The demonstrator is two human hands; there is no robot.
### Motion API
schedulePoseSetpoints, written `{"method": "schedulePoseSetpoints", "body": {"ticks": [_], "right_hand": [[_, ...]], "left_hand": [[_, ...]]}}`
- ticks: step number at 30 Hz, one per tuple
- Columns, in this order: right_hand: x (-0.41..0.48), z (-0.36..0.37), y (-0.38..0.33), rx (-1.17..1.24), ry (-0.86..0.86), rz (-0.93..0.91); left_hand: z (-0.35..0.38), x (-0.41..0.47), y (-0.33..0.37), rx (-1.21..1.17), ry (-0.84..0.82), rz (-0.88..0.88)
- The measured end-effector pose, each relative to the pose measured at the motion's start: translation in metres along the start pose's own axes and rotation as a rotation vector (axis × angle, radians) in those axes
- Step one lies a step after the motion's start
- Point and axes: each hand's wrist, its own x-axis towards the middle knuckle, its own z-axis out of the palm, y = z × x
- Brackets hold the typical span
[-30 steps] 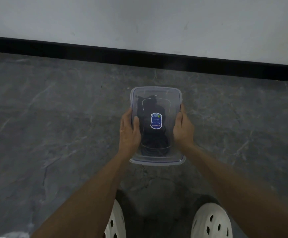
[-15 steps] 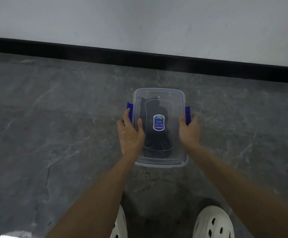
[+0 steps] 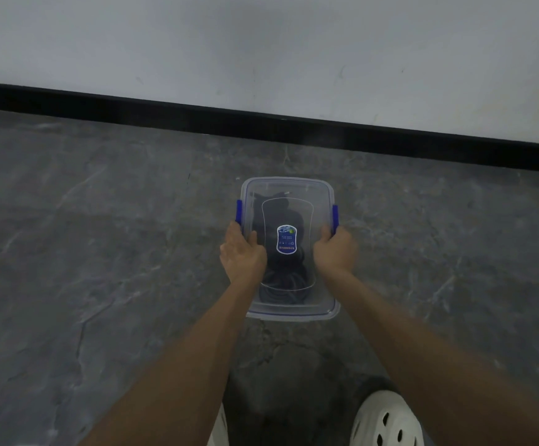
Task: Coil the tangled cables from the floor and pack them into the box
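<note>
Head view: we start at the fingers. The thumb of the left hand lies on top of the clear lid. The other fingers of that hand wrap over the left edge of the box, and we cannot see their tips. The right hand does the same on the right edge, with its thumb on the lid and its other fingers curled down the side. So both hands grip the box, one on each side.

Just past each hand, on the far side, we see a blue clip. The left clip and the right clip both sit against the sides of the box. The top of each hand touches the near end of its clip.

The lid is on the box. A small blue sticker sits in the middle of the lid, between the two thumbs. Through the clear lid we see the black cables coiled inside the box.

The box is over the gray floor, near a black strip at the foot of a pale wall. We cannot tell if the box touches the floor. Two white shoes with holes show at the near edge.
</note>
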Motion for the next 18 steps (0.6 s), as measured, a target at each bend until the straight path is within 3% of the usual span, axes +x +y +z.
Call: {"method": "schedulePoseSetpoints", "body": {"ticks": [11, 18], "right_hand": [[-0.004, 0.007, -0.005, -0.029, 0.066, 0.012], [-0.019, -0.022, -0.012, -0.084, -0.157, 0.011]], "left_hand": [[0.004, 0.0, -0.001, 0.017, 0.026, 0.039], [-0.022, -0.003, 0.016, 0.127, -0.114, 0.036]]}}
